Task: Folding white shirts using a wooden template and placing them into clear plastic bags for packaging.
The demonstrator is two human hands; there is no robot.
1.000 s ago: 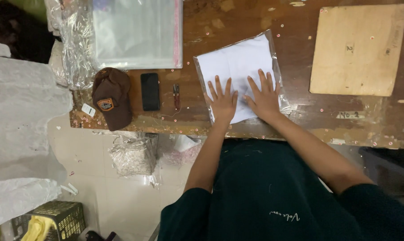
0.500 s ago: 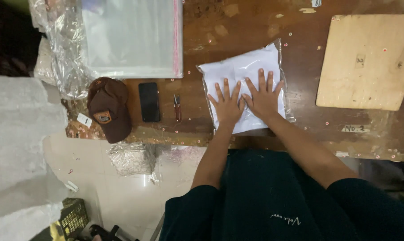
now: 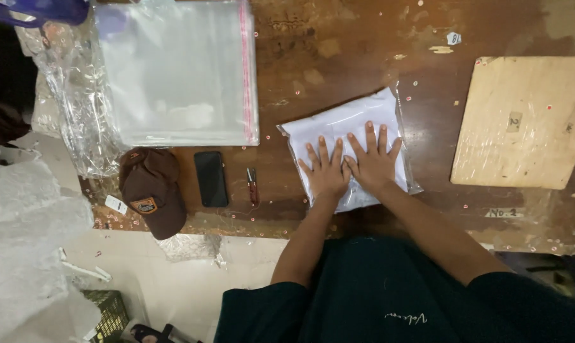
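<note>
White folded cloth inside a clear plastic sleeve (image 3: pixel 346 130) is lying directly under your fingers, which you are spreading apart and pressing flat, gripping nothing. Your left hand (image 3: pixel 325 173) is covering the packet's lower middle and your right hand (image 3: pixel 371 162) is sitting just beside it at three o'clock, thumbs nearly touching. The packet's long axis is running from seven o'clock up to one o'clock, and most of its uncovered area is stretching away from your fingertips toward twelve; both hands are equally on it. It is resting on the worn brown wooden table (image 3: pixel 338 57), near the edge closest to you. Further out at nine o'clock a small red-handled tool (image 3: pixel 252 185), a black phone (image 3: pixel 210 178) and a brown cap (image 3: pixel 151 190) are lying in a row, with a stack of clear plastic bags (image 3: pixel 176 73) at ten. A pale wooden board (image 3: pixel 525 121) is lying at three. Your palms are hiding the packet's near edge, and the tool's kind is hard to make out.
</note>
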